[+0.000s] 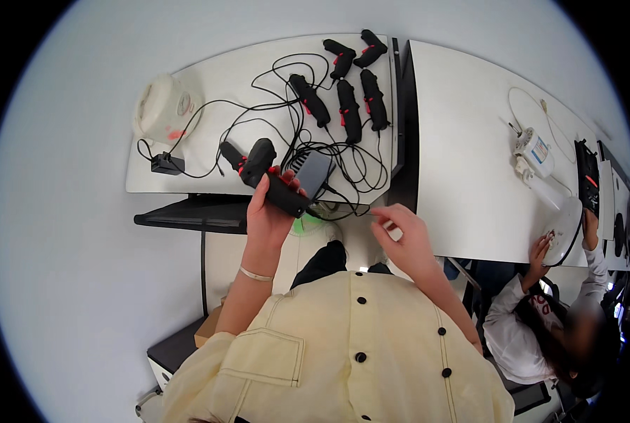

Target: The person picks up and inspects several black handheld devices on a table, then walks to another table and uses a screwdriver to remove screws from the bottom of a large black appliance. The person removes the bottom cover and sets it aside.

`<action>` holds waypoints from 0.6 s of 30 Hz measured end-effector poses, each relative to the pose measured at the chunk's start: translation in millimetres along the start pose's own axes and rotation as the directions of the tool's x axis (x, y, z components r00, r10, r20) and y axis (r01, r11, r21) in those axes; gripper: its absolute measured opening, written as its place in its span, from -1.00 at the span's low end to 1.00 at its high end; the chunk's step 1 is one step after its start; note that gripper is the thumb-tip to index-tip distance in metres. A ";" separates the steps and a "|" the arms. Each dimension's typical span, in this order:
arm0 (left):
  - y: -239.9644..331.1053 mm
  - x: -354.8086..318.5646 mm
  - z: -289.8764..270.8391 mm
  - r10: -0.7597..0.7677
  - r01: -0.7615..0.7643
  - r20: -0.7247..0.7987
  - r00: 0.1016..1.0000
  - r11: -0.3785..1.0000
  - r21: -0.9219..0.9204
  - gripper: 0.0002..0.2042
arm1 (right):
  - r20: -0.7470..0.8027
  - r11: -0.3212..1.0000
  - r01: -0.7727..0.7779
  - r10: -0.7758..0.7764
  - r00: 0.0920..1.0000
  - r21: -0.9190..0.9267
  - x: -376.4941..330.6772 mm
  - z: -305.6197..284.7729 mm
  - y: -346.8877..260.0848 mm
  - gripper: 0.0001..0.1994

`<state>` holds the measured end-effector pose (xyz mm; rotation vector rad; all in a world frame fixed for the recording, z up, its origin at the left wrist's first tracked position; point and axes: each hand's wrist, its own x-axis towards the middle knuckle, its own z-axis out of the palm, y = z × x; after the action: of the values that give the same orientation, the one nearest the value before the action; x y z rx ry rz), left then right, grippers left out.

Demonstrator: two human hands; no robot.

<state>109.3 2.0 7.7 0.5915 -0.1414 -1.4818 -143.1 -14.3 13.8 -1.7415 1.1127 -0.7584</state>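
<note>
My left hand grips a black glue gun with red trigger by its body, held over the front edge of a white table. My right hand hovers to the right with its fingers curled around a small white object. Another black glue gun lies just left of the held one. Several more black glue guns lie in a row at the table's far side, their black cables tangled across the top. A dark grey box sits beside the held gun.
A white round appliance and a small black power adapter sit at the table's left. A second white table stands to the right, where another person handles a white device. A brown box is on the floor.
</note>
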 end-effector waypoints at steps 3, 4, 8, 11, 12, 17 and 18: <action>17.5 13.4 -6.8 -0.053 0.052 -0.031 0.998 0.998 -0.044 -0.82 | -0.084 0.974 0.182 -0.194 0.977 -0.133 23.3 30.9 -11.0 -0.71; 23.1 17.2 -10.1 -0.075 0.073 -0.047 0.996 0.996 -0.050 -0.82 | -0.119 0.948 0.256 -0.281 0.952 -0.189 29.6 42.2 -13.6 -0.68; 40.2 28.3 -14.1 -0.159 0.153 -0.080 0.984 0.985 -0.077 -0.83 | -0.074 0.942 0.245 -0.268 0.960 -0.228 48.6 80.6 -19.9 -0.60; 47.6 34.4 -23.3 -0.216 0.207 -0.084 0.973 0.973 -0.106 -0.83 | -0.084 0.952 0.204 -0.228 0.970 -0.230 55.8 106.4 -22.7 -0.64; 49.2 36.5 -25.0 -0.234 0.224 -0.087 0.968 0.968 -0.117 -0.84 | -0.076 0.960 0.186 -0.206 0.976 -0.210 57.5 111.7 -24.6 -0.68; 50.3 45.6 -35.4 -0.306 0.289 -0.110 0.946 0.946 -0.148 -0.79 | -0.079 0.957 0.201 -0.221 0.972 -0.211 63.6 130.0 -24.3 -0.85; 49.8 46.9 -36.1 -0.308 0.292 -0.114 0.944 0.946 -0.140 -0.79 | -0.088 0.955 0.207 -0.230 0.969 -0.214 65.1 131.3 -26.8 -0.90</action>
<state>174.7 -33.8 -12.9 0.6323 0.1513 -1.7259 3.3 -21.2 -12.7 -2.0410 1.1152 -0.9138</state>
